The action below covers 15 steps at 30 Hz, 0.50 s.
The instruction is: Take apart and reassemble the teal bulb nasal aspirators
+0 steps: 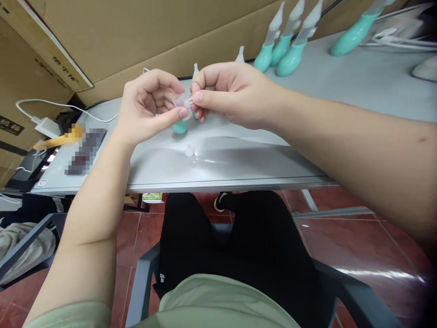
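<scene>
Over the table, my left hand [146, 98] pinches a clear, cup-shaped plastic piece [179, 102] between thumb and fingers. My right hand [235, 93] is closed beside it, its thumb and forefinger on a small whitish part [190, 99] at the piece's right end. Whether the two parts are joined, I cannot tell. Just below my hands shows a teal rubber bulb [180, 127], mostly hidden by them. A white pointed tip [195, 69] rises behind my fingers, and another white tip [241, 54] behind my right hand. Nearer me, a small translucent disc-like piece [190, 150] lies on the table.
Several teal bulb nasal aspirators [292, 59] with white tips stand at the back right; another aspirator [355, 34] leans farther right. White cables [392, 36] lie beyond it. At the left are a pixelated dark object [85, 152] and a white charger [48, 127]. Cardboard [153, 32] borders the grey table [232, 168].
</scene>
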Each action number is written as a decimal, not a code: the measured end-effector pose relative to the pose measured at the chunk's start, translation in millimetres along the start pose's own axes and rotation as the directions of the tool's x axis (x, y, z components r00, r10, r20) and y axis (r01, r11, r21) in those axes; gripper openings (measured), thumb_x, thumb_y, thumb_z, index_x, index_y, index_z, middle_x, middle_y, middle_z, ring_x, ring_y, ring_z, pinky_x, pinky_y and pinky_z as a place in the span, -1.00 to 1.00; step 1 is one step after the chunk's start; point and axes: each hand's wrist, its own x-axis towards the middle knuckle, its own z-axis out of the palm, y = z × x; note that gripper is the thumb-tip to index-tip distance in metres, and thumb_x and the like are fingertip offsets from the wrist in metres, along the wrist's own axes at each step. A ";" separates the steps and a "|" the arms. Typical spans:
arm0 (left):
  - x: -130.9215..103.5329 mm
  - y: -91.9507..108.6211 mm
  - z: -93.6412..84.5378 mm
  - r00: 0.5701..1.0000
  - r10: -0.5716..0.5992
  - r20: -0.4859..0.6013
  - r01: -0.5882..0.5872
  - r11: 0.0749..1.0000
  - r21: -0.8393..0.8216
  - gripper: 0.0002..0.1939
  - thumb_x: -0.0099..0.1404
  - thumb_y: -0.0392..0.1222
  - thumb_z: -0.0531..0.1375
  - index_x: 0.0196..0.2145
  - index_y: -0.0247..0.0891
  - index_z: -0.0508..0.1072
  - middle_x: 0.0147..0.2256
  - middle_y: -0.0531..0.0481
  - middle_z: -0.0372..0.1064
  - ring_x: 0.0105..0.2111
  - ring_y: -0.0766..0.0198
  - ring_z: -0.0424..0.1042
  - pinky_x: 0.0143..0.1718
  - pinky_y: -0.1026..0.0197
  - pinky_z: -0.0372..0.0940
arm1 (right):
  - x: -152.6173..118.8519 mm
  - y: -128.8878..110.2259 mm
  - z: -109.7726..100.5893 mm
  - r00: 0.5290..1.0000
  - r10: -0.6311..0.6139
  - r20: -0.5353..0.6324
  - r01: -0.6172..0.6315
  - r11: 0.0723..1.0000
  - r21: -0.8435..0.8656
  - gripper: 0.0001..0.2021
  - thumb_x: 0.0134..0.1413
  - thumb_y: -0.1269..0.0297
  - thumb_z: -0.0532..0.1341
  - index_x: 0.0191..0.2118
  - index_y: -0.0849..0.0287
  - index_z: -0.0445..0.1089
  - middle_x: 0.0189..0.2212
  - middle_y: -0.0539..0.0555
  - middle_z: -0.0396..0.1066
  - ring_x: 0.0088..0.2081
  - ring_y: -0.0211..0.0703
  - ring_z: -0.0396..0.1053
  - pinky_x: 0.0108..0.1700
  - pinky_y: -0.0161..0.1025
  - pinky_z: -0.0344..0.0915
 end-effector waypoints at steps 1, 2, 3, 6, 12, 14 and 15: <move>0.1 0.9 -0.4 1.000 -0.006 0.002 0.006 1.000 -0.001 -0.39 0.19 0.39 0.57 -0.14 -0.13 0.56 -0.32 0.01 0.58 -0.36 0.18 0.67 -0.33 0.13 0.61 | 0.1 0.4 0.5 1.000 -0.007 -0.001 0.007 1.000 0.016 -0.56 0.10 -0.03 0.62 -0.25 0.12 0.44 -0.37 0.05 0.48 -0.29 -0.14 0.43 -0.18 -0.21 0.39; 0.2 1.6 -0.9 1.000 -0.018 0.009 0.018 1.000 0.002 -0.40 0.20 0.38 0.57 -0.14 -0.13 0.56 -0.32 0.01 0.58 -0.36 0.19 0.67 -0.32 0.13 0.61 | 0.3 0.7 1.1 1.000 -0.012 0.000 0.012 0.999 0.033 -0.59 0.13 0.01 0.61 -0.25 0.13 0.45 -0.37 0.04 0.47 -0.30 -0.15 0.43 -0.19 -0.22 0.39; 0.2 1.8 -1.6 0.999 -0.031 0.016 0.030 1.000 0.007 -0.40 0.20 0.37 0.57 -0.14 -0.13 0.55 -0.32 0.01 0.59 -0.36 0.19 0.66 -0.32 0.13 0.62 | 0.5 0.9 2.0 1.000 -0.013 -0.001 0.013 0.999 0.053 -0.63 0.17 0.07 0.59 -0.25 0.14 0.45 -0.37 0.04 0.47 -0.31 -0.16 0.43 -0.19 -0.23 0.39; -0.1 1.0 -4.8 0.998 -0.064 0.027 0.063 0.997 0.040 -0.34 0.18 0.44 0.57 -0.13 -0.13 0.54 -0.30 0.00 0.61 -0.35 0.18 0.67 -0.31 0.10 0.62 | 1.9 -0.9 6.2 0.999 0.015 -0.028 -0.011 0.991 0.132 -0.80 0.30 0.32 0.47 -0.27 0.17 0.45 -0.35 0.06 0.49 -0.33 -0.21 0.46 -0.21 -0.27 0.42; -1.6 9.1 -12.2 0.996 -0.069 0.062 0.067 0.997 0.042 -0.45 0.25 0.26 0.60 -0.12 -0.16 0.53 -0.25 -0.04 0.67 -0.33 0.21 0.66 -0.29 0.11 0.64 | 1.7 -11.6 7.4 0.978 -0.048 -0.205 0.063 0.996 0.068 -0.78 0.32 0.55 0.34 -0.36 0.19 0.42 -0.41 0.02 0.47 -0.40 -0.26 0.43 -0.30 -0.31 0.41; -1.8 18.4 -12.7 0.993 -0.075 0.091 0.072 0.997 0.038 -0.51 0.23 0.16 0.63 -0.16 -0.15 0.56 -0.28 -0.03 0.67 -0.35 0.20 0.65 -0.32 0.12 0.63 | -0.3 -11.0 3.1 0.977 -0.101 -0.186 0.081 0.990 -0.111 -0.78 0.22 0.60 0.38 -0.37 0.19 0.46 -0.44 0.01 0.48 -0.42 -0.28 0.40 -0.35 -0.32 0.32; -2.0 23.8 -12.5 0.988 -0.097 0.116 0.091 0.994 0.058 -0.55 0.21 0.12 0.63 -0.19 -0.16 0.57 -0.29 -0.02 0.66 -0.36 0.20 0.65 -0.34 0.13 0.62 | -1.4 -9.4 0.7 0.979 -0.124 -0.163 0.091 0.976 -0.200 -0.78 0.19 0.62 0.39 -0.37 0.18 0.47 -0.43 0.00 0.49 -0.42 -0.29 0.38 -0.36 -0.32 0.28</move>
